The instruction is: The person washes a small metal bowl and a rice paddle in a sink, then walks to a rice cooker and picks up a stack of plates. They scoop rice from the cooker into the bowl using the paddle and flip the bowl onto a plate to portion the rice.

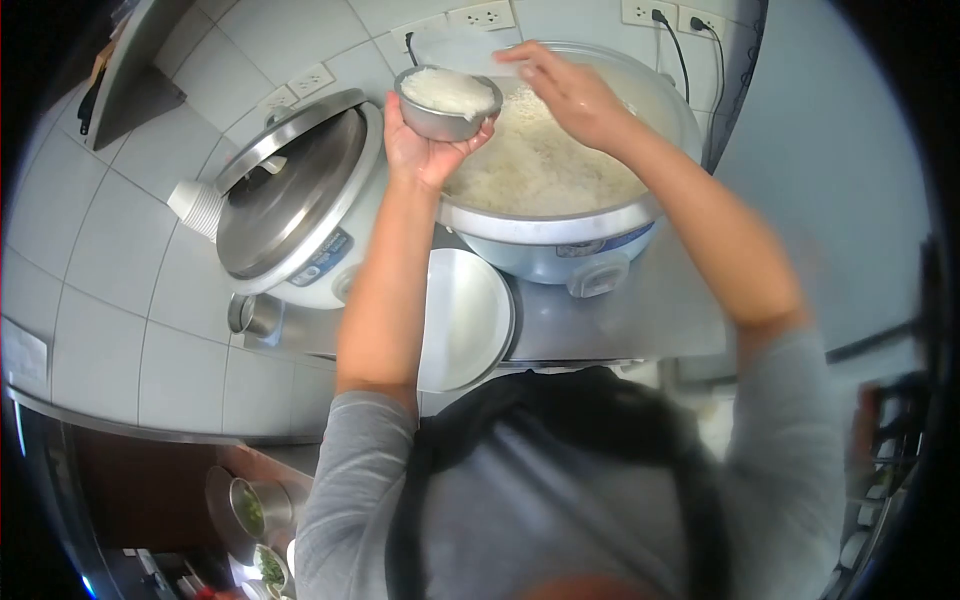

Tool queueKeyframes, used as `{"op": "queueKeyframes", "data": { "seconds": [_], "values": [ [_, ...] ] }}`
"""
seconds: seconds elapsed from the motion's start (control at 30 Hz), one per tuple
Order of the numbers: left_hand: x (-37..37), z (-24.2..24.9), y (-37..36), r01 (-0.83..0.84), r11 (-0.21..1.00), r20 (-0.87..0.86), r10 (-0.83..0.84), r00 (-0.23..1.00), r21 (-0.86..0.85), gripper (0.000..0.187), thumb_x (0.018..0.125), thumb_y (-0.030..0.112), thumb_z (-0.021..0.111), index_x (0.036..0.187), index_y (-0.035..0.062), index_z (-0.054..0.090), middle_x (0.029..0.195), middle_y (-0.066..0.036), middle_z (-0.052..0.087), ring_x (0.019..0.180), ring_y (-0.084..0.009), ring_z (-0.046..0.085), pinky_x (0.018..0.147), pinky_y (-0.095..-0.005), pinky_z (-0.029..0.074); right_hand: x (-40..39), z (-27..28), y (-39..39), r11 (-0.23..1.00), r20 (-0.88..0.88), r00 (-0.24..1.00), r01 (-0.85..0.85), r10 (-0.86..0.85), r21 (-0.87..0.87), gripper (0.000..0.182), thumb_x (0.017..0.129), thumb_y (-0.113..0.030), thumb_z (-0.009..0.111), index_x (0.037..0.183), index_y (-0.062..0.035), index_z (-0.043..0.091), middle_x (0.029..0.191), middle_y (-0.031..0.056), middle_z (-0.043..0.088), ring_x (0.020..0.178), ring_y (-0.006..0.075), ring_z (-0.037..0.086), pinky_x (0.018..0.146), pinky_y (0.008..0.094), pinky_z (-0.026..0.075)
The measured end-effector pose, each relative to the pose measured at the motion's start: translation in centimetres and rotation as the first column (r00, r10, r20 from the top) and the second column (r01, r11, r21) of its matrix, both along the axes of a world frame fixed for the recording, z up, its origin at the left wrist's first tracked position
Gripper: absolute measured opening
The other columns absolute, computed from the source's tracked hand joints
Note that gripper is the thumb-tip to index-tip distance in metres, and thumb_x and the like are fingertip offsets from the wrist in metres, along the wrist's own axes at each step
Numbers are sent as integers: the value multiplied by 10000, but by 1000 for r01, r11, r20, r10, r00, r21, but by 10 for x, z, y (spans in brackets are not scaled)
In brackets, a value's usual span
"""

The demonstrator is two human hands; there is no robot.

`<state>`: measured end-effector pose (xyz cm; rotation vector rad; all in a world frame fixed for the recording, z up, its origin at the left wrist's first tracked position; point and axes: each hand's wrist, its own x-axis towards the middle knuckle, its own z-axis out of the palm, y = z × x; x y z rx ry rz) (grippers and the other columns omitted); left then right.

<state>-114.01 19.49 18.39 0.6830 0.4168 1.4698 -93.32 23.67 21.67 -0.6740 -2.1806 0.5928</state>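
One small metal bowl (446, 103), heaped with white rice (447, 88), sits cupped in the left hand (425, 150) above the rim of the big rice pot (560, 228). It is probably light and rigid, though its smooth steel may slip, so holding it from beneath seems safest. The right hand (568, 92) is curled around a pale, blurred scoop (462, 55) over the bowl.

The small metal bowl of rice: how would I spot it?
Find the big open rice cooker against the tiled wall. At its left rim, the left hand holds up a small metal bowl. It alone is heaped with white rice and lifted off the counter.
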Motion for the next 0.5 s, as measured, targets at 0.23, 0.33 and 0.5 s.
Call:
{"op": "queueKeyframes", "data": {
  "seconds": [0.23, 0.33, 0.5],
  "values": [
    [3, -9, -4, -1, 983, 146, 28, 989, -181, 637, 872, 584, 231, 1288, 128, 386, 1308, -186, 368, 1117, -454, 376, 794, -507, 408, -3, -39, 8, 968, 71, 995, -89, 75, 233, 263, 928, -233, 402, 1163, -221, 521, 1086, 75, 600, 950, 302, 570, 809, 377, 452],
    [12, -3, -9, -26, 988, 58, 35, 998, -153, 633, 873, 578, 240, 1298, 130, 379, 1318, -192, 355, 1112, -475, 374, 785, -495, 404, -5, -46, 11, 978, 160, 976, -166, 145, 128, 270, 937, -242, 386, 1175, -199, 505, 1070, 72, 612, 939, 322, 569, 801, 384, 450],
    [4, -2, -4, -31, 999, -19, 30, 999, -27, 644, 874, 588, 232, 1310, 138, 379, 1338, -171, 364, 1154, -443, 373, 829, -533, 377, 7, -5, 19, 975, 9, 987, -156, 159, -158, 292, 932, -276, 401, 1190, -172, 491, 748, 34, 529, 626, 145, 494, 556, 269, 404]
  ]
}}
